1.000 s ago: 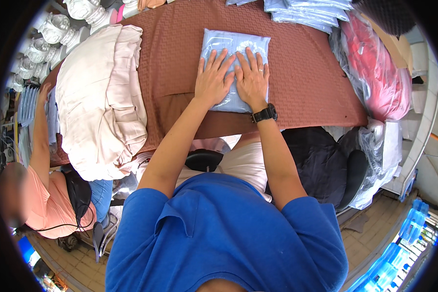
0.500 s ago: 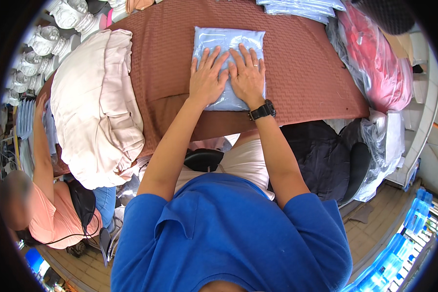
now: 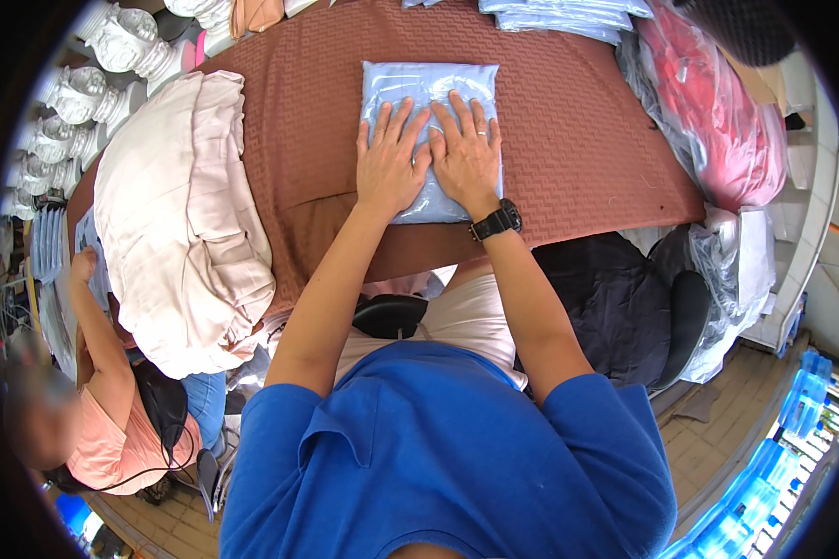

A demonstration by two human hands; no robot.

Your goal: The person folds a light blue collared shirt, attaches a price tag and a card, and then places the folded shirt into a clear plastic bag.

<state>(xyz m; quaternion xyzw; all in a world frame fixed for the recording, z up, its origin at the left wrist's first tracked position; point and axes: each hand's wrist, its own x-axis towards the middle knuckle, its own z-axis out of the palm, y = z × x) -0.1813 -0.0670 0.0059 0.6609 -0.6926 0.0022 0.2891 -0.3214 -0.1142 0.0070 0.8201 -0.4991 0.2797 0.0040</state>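
A folded light-blue cloth in a clear plastic bag [image 3: 429, 79] lies flat on the brown-covered table in front of me. My left hand [image 3: 391, 163] rests palm down on its left half, fingers stretched out and slightly spread. On the right half my right hand [image 3: 468, 158] lies flat in the same way, a ring on one finger and a black watch [image 3: 498, 220] at the wrist. The two thumbs nearly meet in the middle. Neither hand grips anything. Parts of the package under my palms are hidden.
A heap of cream fabric [image 3: 172, 224] covers the table's left side. More bagged blue packages [image 3: 564, 19] are stacked at the far edge. Pink-red fabric in plastic [image 3: 718, 112] sits at the right. White ornate pieces [image 3: 126, 42] stand far left. A co-worker in a peach shirt [image 3: 112, 438] sits at left.
My hands stay flat on the package, with only slight finger shifts. The whole view has moved slightly. At left, the co-worker's arm has drawn back and bent.
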